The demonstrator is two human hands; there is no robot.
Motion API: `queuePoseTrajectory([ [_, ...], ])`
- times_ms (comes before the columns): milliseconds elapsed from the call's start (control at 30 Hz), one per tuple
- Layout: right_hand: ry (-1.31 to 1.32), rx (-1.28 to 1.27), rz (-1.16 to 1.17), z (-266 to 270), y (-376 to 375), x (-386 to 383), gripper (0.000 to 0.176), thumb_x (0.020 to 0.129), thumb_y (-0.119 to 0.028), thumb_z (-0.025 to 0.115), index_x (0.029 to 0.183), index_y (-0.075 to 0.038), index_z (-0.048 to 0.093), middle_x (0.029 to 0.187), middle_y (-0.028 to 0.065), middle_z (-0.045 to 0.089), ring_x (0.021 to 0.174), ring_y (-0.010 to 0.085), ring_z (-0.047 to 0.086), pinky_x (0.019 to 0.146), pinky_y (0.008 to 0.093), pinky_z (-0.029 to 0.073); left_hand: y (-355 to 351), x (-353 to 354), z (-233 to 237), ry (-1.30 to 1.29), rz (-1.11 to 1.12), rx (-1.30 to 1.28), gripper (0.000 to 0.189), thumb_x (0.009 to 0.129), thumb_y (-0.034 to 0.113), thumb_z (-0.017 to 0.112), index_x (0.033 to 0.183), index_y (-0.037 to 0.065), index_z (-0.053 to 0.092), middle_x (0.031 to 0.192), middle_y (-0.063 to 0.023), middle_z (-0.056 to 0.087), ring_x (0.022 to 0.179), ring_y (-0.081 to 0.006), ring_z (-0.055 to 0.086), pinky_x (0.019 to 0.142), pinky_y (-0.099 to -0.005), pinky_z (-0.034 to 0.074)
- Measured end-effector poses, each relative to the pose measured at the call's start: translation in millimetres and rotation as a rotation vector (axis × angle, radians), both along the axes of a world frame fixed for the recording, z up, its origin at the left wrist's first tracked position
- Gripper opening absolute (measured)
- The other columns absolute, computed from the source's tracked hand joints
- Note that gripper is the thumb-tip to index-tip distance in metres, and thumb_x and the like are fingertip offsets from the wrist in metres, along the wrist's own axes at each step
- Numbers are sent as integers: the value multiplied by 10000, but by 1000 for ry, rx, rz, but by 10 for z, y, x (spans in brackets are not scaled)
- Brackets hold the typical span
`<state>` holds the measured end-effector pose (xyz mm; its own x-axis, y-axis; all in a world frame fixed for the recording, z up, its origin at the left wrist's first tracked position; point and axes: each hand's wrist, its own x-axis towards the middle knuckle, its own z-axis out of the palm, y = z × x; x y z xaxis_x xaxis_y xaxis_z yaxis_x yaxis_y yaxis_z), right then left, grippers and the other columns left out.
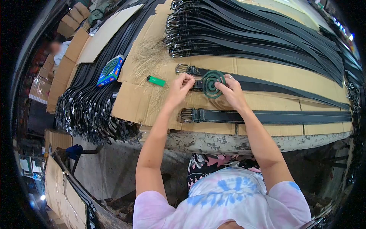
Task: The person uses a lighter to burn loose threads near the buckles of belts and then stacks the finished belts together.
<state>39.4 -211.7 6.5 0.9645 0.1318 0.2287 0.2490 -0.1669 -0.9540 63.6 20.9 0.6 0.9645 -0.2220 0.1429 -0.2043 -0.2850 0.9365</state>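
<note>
A dark green mosquito coil (211,84) is held up over the belts, its flat spiral facing me. My right hand (232,92) grips it from the right side, thumb across its rings. Just left of the coil, my left hand (181,88) is closed in a pinch; what lies between its fingertips is too small to make out. Behind and below both hands, black belts with metal buckles lie on cardboard, including one belt (267,116) nearest me. A green lighter (156,81) rests to the left of my left hand.
A blue mosquito coil box (110,71) sits on a heap of belts (87,103) at left. More belts (244,32) are piled at the back. Dry straw-like strands (148,57) lie on the cardboard (131,101). Another person (60,51) is at the far left.
</note>
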Motion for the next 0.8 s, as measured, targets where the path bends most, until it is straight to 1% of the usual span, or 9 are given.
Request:
queuePoseTrajectory([
  [133,3,-55,53,37,31,-45,237,844,-199,634,910,20,695,963,151,573,941,261,535,820,357,442,20,-19,12,-30,2,-101,159,922,162,620,933,4,604,926,-31,626,805,-112,566,723,-263,463],
  [200,-19,-84,53,-5,44,-39,238,842,-204,633,909,14,700,982,160,574,965,277,526,850,371,433,50,-18,39,-55,-27,60,133,942,115,588,984,-10,600,1070,-51,612,891,-115,594,811,-263,486],
  [233,-42,-112,53,-28,52,-34,239,840,-209,633,907,9,705,1002,170,576,990,293,516,880,384,424,51,-22,46,-55,-27,60,133,942,115,588,984,-10,600,1070,-51,612,891,-115,594,811,-263,486],
  [333,-68,-139,51,-61,68,-35,222,854,-185,641,908,26,687,1037,123,539,980,227,510,829,338,432,37,-42,78,-65,-22,93,136,939,117,591,962,-16,600,1093,-65,605,890,-114,593,809,-263,485],
  [567,-89,-193,71,-49,60,-34,222,848,-186,650,901,27,687,1067,121,528,987,224,509,830,332,430,34,-63,95,-65,-13,71,129,933,110,593,938,-18,605,1109,-73,609,905,-118,593,814,-266,483],
  [667,-73,-106,41,-55,36,-20,233,826,-197,646,894,18,707,1012,159,583,981,272,530,868,365,431,76,-76,132,-37,-35,80,125,900,109,627,940,-8,608,1088,-85,628,924,-140,605,819,-277,486],
  [733,26,27,60,7,-34,3,205,836,-155,641,878,38,697,1012,128,575,924,207,550,799,315,448,82,-103,177,-17,-64,100,135,873,109,653,944,2,611,1075,-99,639,935,-162,617,823,-286,488],
  [767,28,71,16,-28,-59,30,177,839,-114,638,865,54,690,932,88,582,842,157,558,740,280,447,66,-128,232,-234,-114,297,145,833,102,678,934,15,621,1051,-109,644,943,-198,624,821,-301,494],
  [800,28,71,16,-56,-98,65,177,839,-114,638,865,54,690,932,88,582,842,157,558,740,280,447,50,-153,284,-451,-162,493,164,793,95,702,924,28,630,1026,-119,649,950,-233,631,819,-316,501],
])
